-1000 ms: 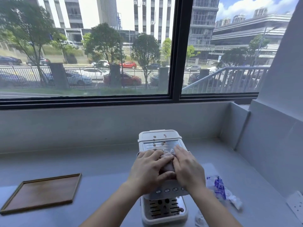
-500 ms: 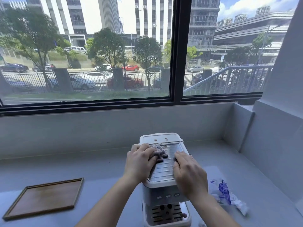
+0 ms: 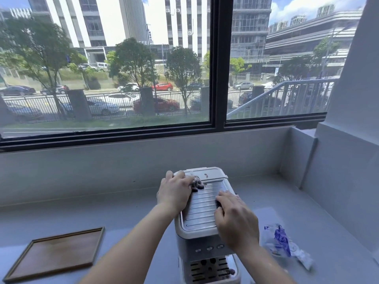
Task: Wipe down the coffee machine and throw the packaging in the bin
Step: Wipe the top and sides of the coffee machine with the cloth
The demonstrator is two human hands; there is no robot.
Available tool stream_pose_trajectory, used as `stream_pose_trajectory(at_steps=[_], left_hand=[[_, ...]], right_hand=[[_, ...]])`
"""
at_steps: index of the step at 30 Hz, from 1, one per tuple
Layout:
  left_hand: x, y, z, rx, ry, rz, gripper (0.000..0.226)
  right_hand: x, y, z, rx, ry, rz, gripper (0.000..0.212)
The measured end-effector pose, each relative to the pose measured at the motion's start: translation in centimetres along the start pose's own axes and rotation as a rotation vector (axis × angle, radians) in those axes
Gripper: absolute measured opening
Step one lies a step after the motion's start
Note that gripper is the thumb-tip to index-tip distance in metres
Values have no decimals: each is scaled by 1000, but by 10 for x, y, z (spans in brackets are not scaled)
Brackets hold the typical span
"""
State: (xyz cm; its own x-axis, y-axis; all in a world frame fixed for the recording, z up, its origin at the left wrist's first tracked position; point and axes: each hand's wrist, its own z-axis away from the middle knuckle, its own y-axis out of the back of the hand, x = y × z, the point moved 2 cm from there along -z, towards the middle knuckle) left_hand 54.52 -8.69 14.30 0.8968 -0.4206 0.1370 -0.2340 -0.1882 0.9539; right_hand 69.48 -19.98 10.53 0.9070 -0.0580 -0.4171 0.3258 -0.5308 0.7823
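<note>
A white coffee machine (image 3: 202, 210) with a ribbed metal top stands on the grey counter in front of me. My left hand (image 3: 175, 191) grips a small greyish cloth (image 3: 197, 183) and presses it on the far left corner of the machine's top. My right hand (image 3: 234, 220) rests on the top's near right edge, fingers bent over it, steadying the machine. Crumpled clear and blue plastic packaging (image 3: 284, 243) lies on the counter to the right of the machine.
A brown wooden tray (image 3: 55, 253) lies at the near left of the grey counter (image 3: 123, 206). A low wall under the window runs along the back, and a white wall (image 3: 348, 181) closes the right side.
My left hand has carried the cloth from the near middle of the machine's top to its far left corner. My right hand has slid to the right edge.
</note>
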Motion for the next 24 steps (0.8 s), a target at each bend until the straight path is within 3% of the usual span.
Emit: stream_pose_trajectory(at_steps=[5, 10, 16, 24], left_hand=[[-6, -12, 22, 72, -71, -77, 31], [4, -3, 13, 42, -6, -116, 32], [4, -2, 58, 88, -256, -44, 31], [42, -12, -2, -22, -174, -113, 30]], right_hand=[[0, -1, 0, 21, -5, -7, 24], [-1, 2, -1, 23, -5, -16, 23], [0, 2, 2, 143, -65, -147, 31], [3, 0, 5, 207, -39, -187, 29]])
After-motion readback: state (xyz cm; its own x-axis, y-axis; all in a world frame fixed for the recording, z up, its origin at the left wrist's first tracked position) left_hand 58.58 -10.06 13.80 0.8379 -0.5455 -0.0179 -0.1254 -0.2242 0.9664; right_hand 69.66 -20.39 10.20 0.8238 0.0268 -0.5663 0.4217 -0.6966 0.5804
